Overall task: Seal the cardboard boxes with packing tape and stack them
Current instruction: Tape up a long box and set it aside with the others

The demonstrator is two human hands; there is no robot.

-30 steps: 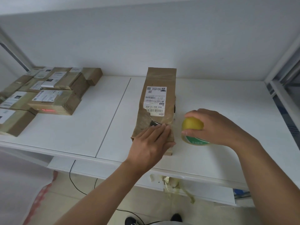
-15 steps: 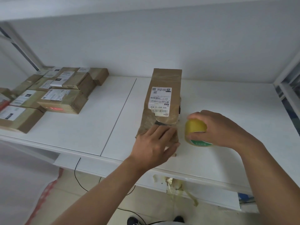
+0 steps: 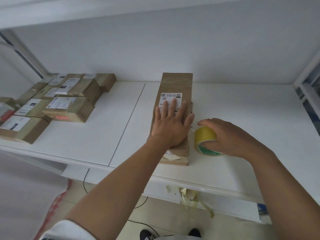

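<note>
A long brown cardboard box (image 3: 176, 84) with a white shipping label lies lengthwise on the white table (image 3: 97, 142), its near end at the front edge. My left hand (image 3: 171, 123) lies flat on the box top with spread straight fingers, covering part of the label. Just right of the box, my right hand (image 3: 228, 135) grips a yellow roll of packing tape (image 3: 205, 138) that rests on the table. A thin strip of tape runs from the roll to the box's right side.
Several sealed, labelled cardboard boxes (image 3: 67, 108) are stacked at the table's left. Scraps of used tape (image 3: 188, 196) hang from the table's front edge. A white wall stands behind, and a shelf frame (image 3: 304, 80) rises at the right.
My left hand slid forward along the box top, from its near end up onto the label, fingers spreading flat. The right hand with the tape roll stayed beside the box.
</note>
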